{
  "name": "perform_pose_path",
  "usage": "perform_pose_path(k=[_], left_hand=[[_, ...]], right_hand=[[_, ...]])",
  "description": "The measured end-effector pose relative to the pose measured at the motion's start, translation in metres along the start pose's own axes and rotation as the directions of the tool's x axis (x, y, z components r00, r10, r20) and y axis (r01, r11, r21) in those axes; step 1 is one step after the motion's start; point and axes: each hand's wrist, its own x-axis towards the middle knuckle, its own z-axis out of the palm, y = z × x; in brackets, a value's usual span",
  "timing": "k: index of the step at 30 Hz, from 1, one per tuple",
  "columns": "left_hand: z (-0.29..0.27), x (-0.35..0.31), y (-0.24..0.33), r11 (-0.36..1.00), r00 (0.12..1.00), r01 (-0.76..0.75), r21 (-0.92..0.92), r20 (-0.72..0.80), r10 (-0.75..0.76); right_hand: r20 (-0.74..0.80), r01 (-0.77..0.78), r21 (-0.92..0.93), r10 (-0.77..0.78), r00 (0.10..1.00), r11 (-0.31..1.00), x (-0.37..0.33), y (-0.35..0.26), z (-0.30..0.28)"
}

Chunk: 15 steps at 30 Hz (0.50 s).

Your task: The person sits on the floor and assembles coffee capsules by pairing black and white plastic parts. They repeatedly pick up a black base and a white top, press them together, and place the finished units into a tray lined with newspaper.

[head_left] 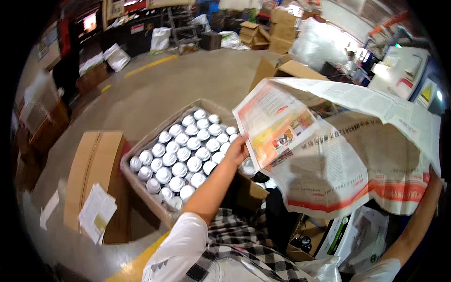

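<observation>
A large newspaper sheet [329, 162] with red bands and colour pictures is spread in the air between my two hands, bent and creased. My left hand [238, 149] is closed on its left edge, fingers pinching the paper. At the far right, my right hand [436, 175] grips the opposite edge; its fingers are mostly hidden behind the sheet. Left of the newspaper stands an open carton [141, 181] packed with rows of white-capped cans [183, 154]. My left forearm passes over the carton's near right corner. Part of another open box [251, 192] shows beneath the paper.
A closed cardboard box [91, 174] with papers [97, 211] on it stands at left. Below the newspaper are an open box [305, 230] and white packaging [369, 235]. Another open carton [300, 69] stands behind the sheet. A white machine [399, 70] is at far right.
</observation>
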Motion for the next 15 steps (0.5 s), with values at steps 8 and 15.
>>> perform_pose_path(k=[8, 15], left_hand=[[-0.026, -0.107, 0.193, 0.526, 0.595, -0.178, 0.832, -0.334, 0.731], [-0.124, -0.258, 0.28, 0.402, 0.161, 0.062, 0.914, -0.406, 0.899]], right_hand=[[0.298, 0.082, -0.12, -0.043, 0.953, 0.989, 0.072, 0.079, 0.171], [0.478, 0.495, -0.138, -0.38, 0.792, 0.858, 0.142, 0.036, 0.47]])
